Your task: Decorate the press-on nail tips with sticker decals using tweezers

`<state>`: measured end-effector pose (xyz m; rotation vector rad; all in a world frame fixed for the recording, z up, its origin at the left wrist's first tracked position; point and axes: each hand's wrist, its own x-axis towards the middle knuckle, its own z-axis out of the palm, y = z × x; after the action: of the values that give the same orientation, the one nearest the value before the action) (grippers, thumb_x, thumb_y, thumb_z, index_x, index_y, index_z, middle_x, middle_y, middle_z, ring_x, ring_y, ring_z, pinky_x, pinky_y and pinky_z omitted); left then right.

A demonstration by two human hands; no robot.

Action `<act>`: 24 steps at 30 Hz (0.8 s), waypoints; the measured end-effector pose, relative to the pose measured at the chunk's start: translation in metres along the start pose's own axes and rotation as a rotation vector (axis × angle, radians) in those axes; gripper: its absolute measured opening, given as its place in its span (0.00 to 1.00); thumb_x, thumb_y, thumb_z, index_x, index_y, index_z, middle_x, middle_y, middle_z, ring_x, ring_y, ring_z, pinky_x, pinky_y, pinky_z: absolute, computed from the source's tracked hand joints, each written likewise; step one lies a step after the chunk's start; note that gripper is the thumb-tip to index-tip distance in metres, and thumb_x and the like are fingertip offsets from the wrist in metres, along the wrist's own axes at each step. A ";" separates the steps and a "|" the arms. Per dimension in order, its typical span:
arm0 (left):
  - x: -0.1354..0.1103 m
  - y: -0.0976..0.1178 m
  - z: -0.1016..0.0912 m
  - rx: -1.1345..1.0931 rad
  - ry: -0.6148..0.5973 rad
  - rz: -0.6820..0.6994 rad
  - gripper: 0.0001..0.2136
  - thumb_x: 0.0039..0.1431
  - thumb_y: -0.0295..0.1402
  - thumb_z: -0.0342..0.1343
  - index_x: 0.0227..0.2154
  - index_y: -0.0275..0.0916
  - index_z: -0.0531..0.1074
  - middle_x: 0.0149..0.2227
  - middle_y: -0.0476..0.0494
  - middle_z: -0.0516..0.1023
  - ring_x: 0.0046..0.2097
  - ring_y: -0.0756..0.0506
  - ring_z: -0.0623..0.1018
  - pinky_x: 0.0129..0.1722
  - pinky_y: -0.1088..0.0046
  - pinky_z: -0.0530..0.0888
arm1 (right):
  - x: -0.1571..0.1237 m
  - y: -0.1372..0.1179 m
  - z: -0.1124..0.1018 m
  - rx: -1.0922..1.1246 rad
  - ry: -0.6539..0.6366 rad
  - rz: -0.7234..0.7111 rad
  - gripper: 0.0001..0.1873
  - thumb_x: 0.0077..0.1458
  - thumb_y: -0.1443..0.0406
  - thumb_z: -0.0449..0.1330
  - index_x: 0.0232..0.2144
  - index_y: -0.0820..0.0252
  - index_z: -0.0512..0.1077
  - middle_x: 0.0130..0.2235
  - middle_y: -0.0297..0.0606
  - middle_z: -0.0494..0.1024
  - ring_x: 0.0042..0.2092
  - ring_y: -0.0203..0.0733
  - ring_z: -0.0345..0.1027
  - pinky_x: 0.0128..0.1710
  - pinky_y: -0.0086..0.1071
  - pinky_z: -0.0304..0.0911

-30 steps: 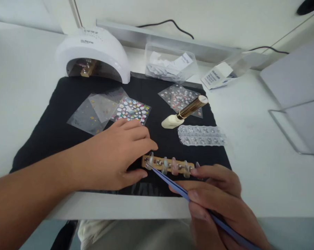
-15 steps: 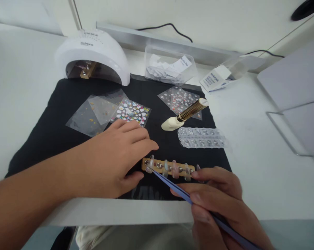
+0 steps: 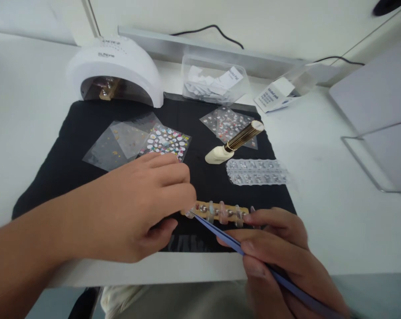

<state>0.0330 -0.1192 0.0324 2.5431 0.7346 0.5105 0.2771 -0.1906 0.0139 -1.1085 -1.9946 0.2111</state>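
My right hand (image 3: 280,261) is closed around blue tweezers (image 3: 225,239), whose tips point left at the leftmost clear nail tip (image 3: 188,213) on a wooden nail tip stand (image 3: 200,213). Its outstretched finger rests at the stand's right end. My left hand (image 3: 143,204) reaches over the left end, index finger bent down onto or just above that same nail tip, partly covering it. The thumb is apart from the fingers, and nothing shows held. More translucent nail tips sit across the stand, including a pink one (image 3: 223,212) and a bluish one (image 3: 211,212).
A black mat (image 3: 137,181) bears sticker sheets (image 3: 167,141), a bottle (image 3: 233,142) with a gold cap and a clear rhinestone case (image 3: 257,172). Behind stand a white nail lamp (image 3: 120,57), a plastic box (image 3: 213,82) of pads and an alcohol pad carton (image 3: 273,95).
My left index finger has bent down over the stand's left end, covering part of the leftmost nail tip. The tweezers' tips stay beside it. The camera has shifted slightly.
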 end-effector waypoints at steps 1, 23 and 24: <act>0.000 0.000 -0.001 -0.006 -0.011 0.010 0.05 0.56 0.21 0.56 0.29 0.38 0.68 0.36 0.48 0.71 0.39 0.46 0.67 0.38 0.65 0.65 | 0.000 0.001 0.000 0.003 -0.013 -0.007 0.13 0.53 0.76 0.57 0.35 0.53 0.73 0.28 0.34 0.83 0.36 0.50 0.78 0.39 0.49 0.71; 0.002 0.000 0.001 -0.083 -0.033 0.037 0.09 0.57 0.21 0.54 0.32 0.35 0.79 0.31 0.46 0.71 0.35 0.47 0.67 0.35 0.66 0.67 | 0.006 0.004 0.000 0.006 -0.048 -0.083 0.13 0.50 0.77 0.56 0.34 0.56 0.71 0.27 0.34 0.83 0.32 0.46 0.76 0.35 0.46 0.70; 0.002 0.000 0.002 -0.085 -0.034 0.034 0.09 0.58 0.21 0.54 0.33 0.36 0.79 0.31 0.46 0.71 0.35 0.47 0.68 0.35 0.66 0.67 | 0.006 0.003 0.001 0.006 -0.041 -0.084 0.13 0.50 0.76 0.56 0.34 0.55 0.71 0.27 0.33 0.83 0.32 0.47 0.76 0.35 0.47 0.70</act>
<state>0.0356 -0.1187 0.0314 2.4832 0.6449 0.4981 0.2772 -0.1837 0.0154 -1.0213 -2.0711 0.1976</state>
